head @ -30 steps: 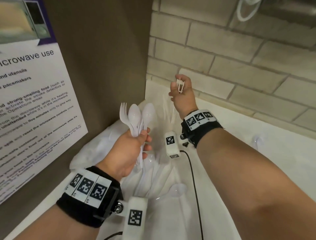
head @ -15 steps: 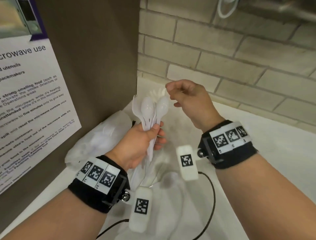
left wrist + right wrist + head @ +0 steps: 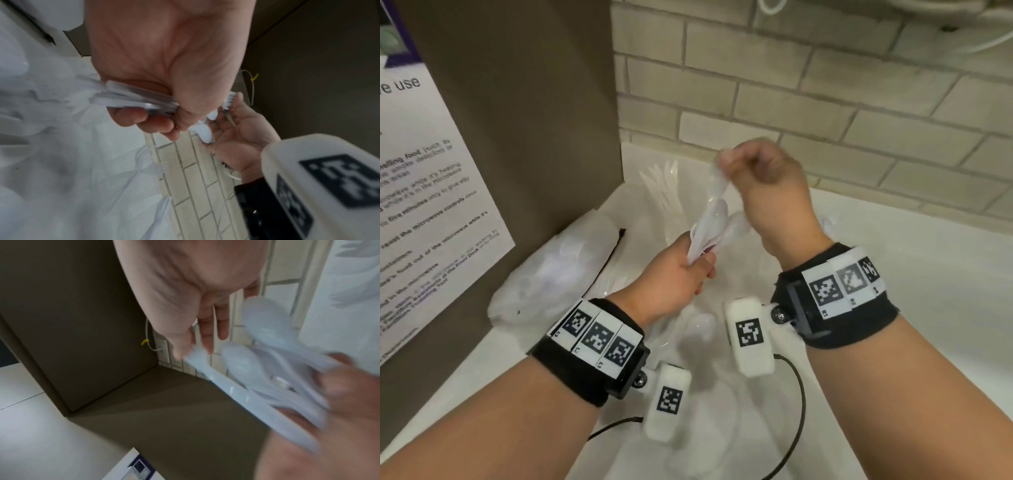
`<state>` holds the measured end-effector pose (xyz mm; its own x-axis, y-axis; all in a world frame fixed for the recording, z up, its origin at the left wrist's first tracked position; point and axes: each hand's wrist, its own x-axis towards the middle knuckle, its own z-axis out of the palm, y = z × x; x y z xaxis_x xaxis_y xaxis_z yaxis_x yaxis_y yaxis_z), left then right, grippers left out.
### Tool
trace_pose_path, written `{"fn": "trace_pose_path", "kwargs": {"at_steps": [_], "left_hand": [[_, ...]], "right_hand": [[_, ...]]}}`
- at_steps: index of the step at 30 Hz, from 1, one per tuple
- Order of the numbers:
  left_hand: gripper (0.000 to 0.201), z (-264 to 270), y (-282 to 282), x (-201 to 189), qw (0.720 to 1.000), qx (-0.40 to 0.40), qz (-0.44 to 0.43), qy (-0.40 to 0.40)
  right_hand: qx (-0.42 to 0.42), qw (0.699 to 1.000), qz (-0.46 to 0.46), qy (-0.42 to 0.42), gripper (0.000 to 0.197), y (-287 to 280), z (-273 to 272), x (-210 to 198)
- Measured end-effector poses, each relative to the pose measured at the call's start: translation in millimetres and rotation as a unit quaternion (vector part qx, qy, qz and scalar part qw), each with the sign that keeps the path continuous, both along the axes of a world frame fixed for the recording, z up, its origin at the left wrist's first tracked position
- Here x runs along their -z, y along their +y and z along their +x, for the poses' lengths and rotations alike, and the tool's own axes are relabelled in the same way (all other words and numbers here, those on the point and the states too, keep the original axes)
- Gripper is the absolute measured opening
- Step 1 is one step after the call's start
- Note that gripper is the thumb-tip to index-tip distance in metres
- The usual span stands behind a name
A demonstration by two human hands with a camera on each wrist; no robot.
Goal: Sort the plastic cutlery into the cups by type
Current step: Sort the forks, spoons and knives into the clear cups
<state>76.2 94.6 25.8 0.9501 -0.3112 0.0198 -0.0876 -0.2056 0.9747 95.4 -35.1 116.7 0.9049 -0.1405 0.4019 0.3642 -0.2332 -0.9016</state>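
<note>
My left hand (image 3: 700, 265) grips the handles of a bundle of white plastic cutlery (image 3: 710, 229), two spoons and a fork, tilted up to the right. My right hand (image 3: 726, 162) pinches the top end of one piece of that bundle. In the left wrist view the handles (image 3: 141, 100) lie in my left fist, and fork tines (image 3: 230, 98) show by the right fingertips. The right wrist view shows the two spoon bowls (image 3: 265, 318) and the pinched piece (image 3: 216, 378), blurred. A clear cup holding white forks (image 3: 664, 185) stands in the back corner.
A crumpled plastic bag (image 3: 558, 270) lies at the left against a brown panel (image 3: 517, 102) with a microwave notice. Loose white cutlery (image 3: 698, 325) lies on the white counter (image 3: 928, 308) under my wrists. A brick wall (image 3: 825, 102) closes the back.
My right hand came down from near the wall to the bundle and now pinches the top of one piece. My left hand tilted the bundle to the right.
</note>
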Motion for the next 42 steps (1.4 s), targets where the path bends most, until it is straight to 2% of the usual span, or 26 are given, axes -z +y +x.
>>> {"fn": "trace_pose_path", "kwargs": {"at_steps": [2, 5, 7, 9, 11, 12, 16, 20, 25, 27, 30, 32, 34, 38, 40, 42], "left_hand": [[0.009, 0, 1, 4, 1.000, -0.001, 0.008, 0.013], [0.016, 1, 2, 6, 0.998, -0.010, -0.032, 0.061], [0.021, 1, 1, 4, 0.991, -0.010, -0.087, 0.103], [0.022, 0, -1, 0, 0.978, 0.003, -0.146, 0.147], [0.023, 0, -1, -3, 0.965, 0.014, -0.191, 0.179], [0.023, 1, -2, -4, 0.961, 0.016, -0.204, 0.185], [0.017, -1, -5, -8, 0.947, 0.017, -0.244, 0.210], [0.014, 0, -5, -7, 0.928, 0.028, -0.290, 0.231], [0.019, -2, -5, -7, 0.928, 0.017, -0.296, 0.224], [0.019, -1, -6, -6, 0.931, -0.006, -0.289, 0.225], [0.020, 1, -5, -2, 0.961, -0.043, -0.205, 0.179], [0.023, 1, -4, 0, 0.976, -0.036, -0.157, 0.145], [0.025, -1, -3, 1, 0.977, -0.006, -0.161, 0.140], [0.020, -3, 0, -2, 0.954, 0.028, -0.238, 0.182], [0.020, -2, 0, -2, 0.952, 0.043, -0.239, 0.187], [0.020, -2, 0, -2, 0.951, 0.050, -0.239, 0.189]], "right_hand": [[0.005, 0.994, 0.095, -0.059, 0.013, -3, -4, -11], [-0.015, 0.986, 0.135, -0.094, 0.015, -7, -9, -22], [0.017, 0.994, 0.065, -0.087, 0.011, -9, -9, -18], [0.053, 0.995, -0.077, -0.033, 0.009, -12, -7, -8], [0.037, 0.979, -0.197, 0.038, 0.012, -16, -6, 4], [0.023, 0.971, -0.228, 0.065, 0.015, -16, -7, 9], [0.033, 0.959, -0.267, 0.086, 0.028, -15, -8, 24], [0.024, 0.975, -0.202, 0.089, 0.012, -17, -5, 29], [0.027, 0.982, -0.148, 0.111, 0.001, -15, -4, 37], [0.056, 0.986, -0.116, 0.104, 0.007, -12, -3, 42], [0.088, 0.992, -0.057, 0.075, 0.012, -10, -6, 41], [0.061, 0.994, -0.044, 0.083, 0.009, -11, -10, 35], [0.020, 0.992, -0.067, 0.103, 0.018, -12, -13, 30], [-0.011, 0.977, -0.198, 0.076, 0.033, -15, -10, 29], [-0.023, 0.966, -0.247, 0.069, 0.031, -15, -7, 30], [-0.023, 0.962, -0.262, 0.068, 0.019, -13, -4, 29]]}}
